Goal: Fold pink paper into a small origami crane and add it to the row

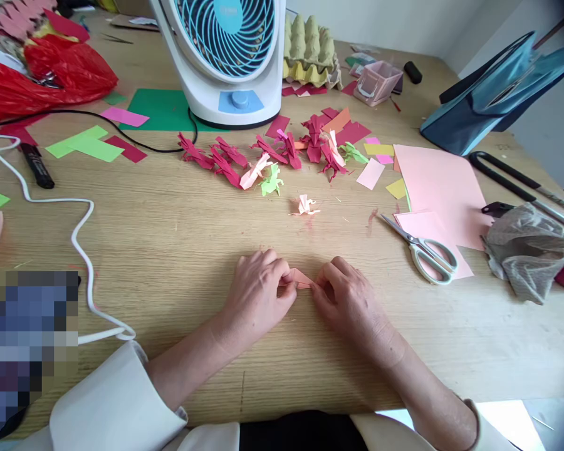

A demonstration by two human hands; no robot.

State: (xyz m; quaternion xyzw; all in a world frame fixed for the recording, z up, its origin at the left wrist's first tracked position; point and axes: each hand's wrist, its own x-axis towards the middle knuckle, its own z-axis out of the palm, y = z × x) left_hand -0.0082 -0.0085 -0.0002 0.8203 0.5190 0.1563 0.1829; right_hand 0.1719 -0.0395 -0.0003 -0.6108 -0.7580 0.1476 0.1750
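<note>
A small piece of folded pink paper (301, 278) is stretched between my two hands, just above or on the tabletop. My left hand (263, 285) pinches its left end between thumb and forefinger. At the right end, the thumb and forefinger of my right hand (350, 304) are closed on it. Both hands cover part of the paper. Beyond them lies a small pale-pink folded paper figure (305, 205). Farther back, several dark-red folded figures (225, 166) sit in a loose row with a light-green figure (271, 180) among them.
Scissors (425, 250) lie on pink paper sheets (444, 188) to the right. A fan (237, 100) stands at the back, beside egg cartons (310, 50). A white cable (87, 250) winds along the left, near a black marker (36, 166). A blue bag (474, 100) stands back right.
</note>
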